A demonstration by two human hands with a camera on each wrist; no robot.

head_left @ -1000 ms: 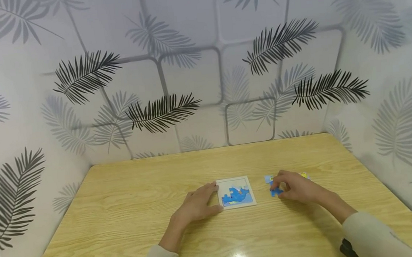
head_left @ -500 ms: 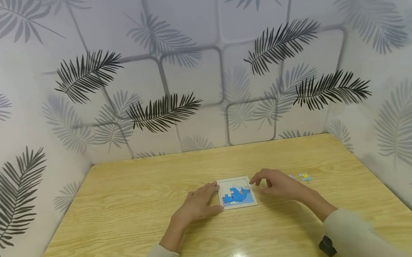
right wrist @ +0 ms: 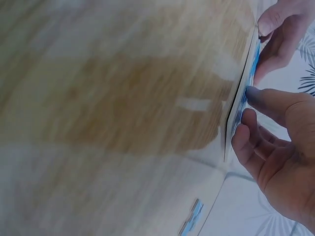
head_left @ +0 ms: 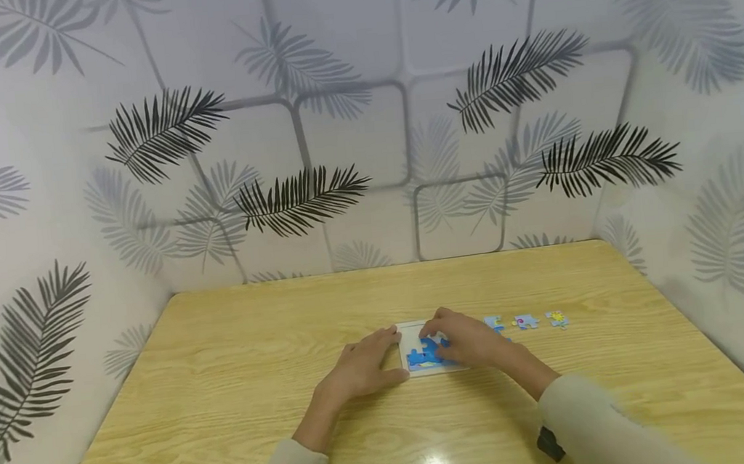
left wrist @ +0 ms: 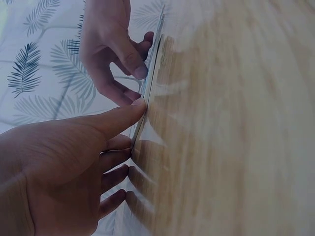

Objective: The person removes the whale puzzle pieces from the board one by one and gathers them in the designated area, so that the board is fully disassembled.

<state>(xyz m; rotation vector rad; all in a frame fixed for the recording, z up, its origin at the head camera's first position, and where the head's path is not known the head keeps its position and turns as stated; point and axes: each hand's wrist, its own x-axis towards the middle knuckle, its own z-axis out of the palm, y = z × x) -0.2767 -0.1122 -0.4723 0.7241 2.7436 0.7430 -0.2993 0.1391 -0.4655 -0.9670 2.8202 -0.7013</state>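
A square white puzzle tray (head_left: 409, 339) lies on the table, with blue jigsaw pieces filling part of it. My left hand (head_left: 359, 370) rests along the tray's left side, thumb near its front corner and fingers toward the back; the left wrist view shows the thumb (left wrist: 135, 112) touching its edge. Over the tray's right part is my right hand (head_left: 475, 338). Its thumb and index finger are bent around a blue puzzle piece (head_left: 429, 345) in the tray and pinch it. In the right wrist view the thumb (right wrist: 268, 98) and fingertips reach the tray's surface. The right hand hides much of the picture.
To the right of the tray lie loose puzzle pieces: a light blue one (head_left: 494, 323) close to the right hand, one with a pink mark (head_left: 525, 322), and a yellow one (head_left: 557, 319). Patterned walls stand behind the wooden table (head_left: 275, 334) and at both sides.
My right hand has left the loose blue pieces on the right and moved left onto the tray, uncovering those pieces. My left hand has stayed at the tray's left side.
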